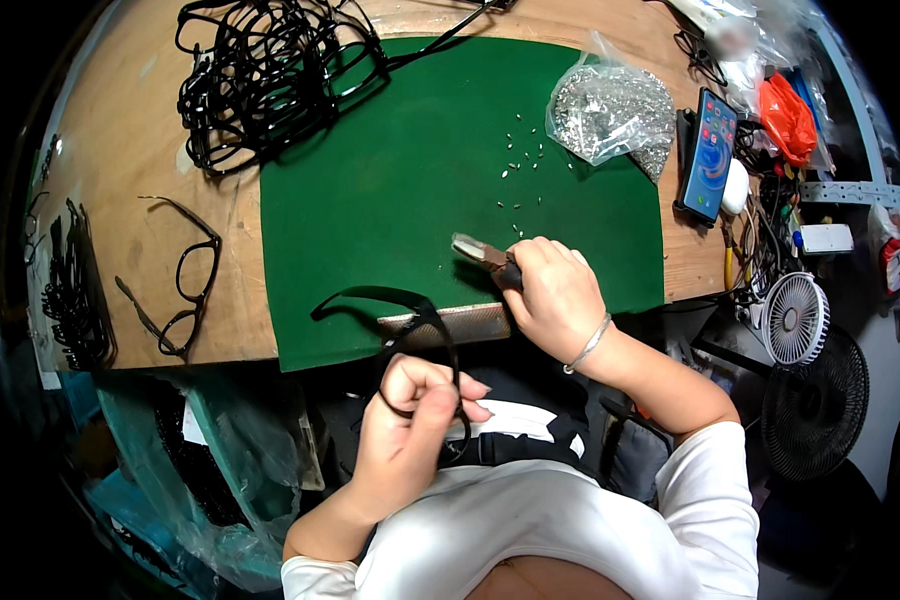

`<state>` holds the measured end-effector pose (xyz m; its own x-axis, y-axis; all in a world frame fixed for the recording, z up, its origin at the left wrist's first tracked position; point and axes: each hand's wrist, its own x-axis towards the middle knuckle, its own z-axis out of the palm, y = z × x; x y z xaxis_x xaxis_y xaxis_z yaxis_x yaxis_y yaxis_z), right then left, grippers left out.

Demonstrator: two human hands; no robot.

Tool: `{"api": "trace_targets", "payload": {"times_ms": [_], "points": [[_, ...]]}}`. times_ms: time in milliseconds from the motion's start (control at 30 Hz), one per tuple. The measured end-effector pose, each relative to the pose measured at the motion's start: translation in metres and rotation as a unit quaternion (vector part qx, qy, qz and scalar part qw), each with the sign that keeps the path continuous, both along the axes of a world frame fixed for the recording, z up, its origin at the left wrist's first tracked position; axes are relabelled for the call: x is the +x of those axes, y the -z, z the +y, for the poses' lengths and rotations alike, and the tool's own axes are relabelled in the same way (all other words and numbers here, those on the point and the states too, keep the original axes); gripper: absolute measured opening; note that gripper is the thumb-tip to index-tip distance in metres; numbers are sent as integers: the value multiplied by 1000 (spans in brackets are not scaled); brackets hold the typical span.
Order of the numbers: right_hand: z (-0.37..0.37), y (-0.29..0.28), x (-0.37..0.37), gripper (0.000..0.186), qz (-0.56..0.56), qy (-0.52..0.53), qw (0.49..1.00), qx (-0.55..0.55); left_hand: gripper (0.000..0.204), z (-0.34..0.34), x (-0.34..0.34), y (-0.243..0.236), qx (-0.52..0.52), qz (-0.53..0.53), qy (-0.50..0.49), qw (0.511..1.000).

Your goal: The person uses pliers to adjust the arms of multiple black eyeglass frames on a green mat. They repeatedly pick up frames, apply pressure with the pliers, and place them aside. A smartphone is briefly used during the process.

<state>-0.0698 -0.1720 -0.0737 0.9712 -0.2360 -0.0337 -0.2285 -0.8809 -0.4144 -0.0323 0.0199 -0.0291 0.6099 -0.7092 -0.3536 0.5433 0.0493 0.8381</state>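
Observation:
My left hand [407,420] is closed around a black eyeglass frame [455,360] in front of the table's near edge. One temple of that frame reaches up over the green mat [400,200]. In my right hand [558,295] is a pair of pliers [482,252], its metal jaws pointing left above the mat; the handles are mostly hidden in my fist. Several tiny silvery pieces [517,165] lie scattered beyond the pliers. Farther right, a clear plastic bag [610,110] holds many more of them. A textured strip [480,322] sits at the mat's near edge, below the pliers.
A heap of black eyeglass frames [260,80] is at the far left of the mat. One more frame [198,280] lies on the wood at left, beside a dark stack of frames [75,290]. At right are a phone [710,155] on a stand and a white fan [795,320].

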Motion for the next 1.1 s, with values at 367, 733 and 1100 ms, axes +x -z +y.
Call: {"api": "trace_targets", "payload": {"times_ms": [367,733,1100], "points": [[11,-57,-8,13,-36,79,904,419,49,-20,-17,7,-2,-97,-21,995],[23,-58,-6,21,55,208,627,749,51,-30,-17,0,5,-94,9,996],[18,-72,-5,23,151,176,541,808,51,-12,2,-27,-80,148,53,984]]}}
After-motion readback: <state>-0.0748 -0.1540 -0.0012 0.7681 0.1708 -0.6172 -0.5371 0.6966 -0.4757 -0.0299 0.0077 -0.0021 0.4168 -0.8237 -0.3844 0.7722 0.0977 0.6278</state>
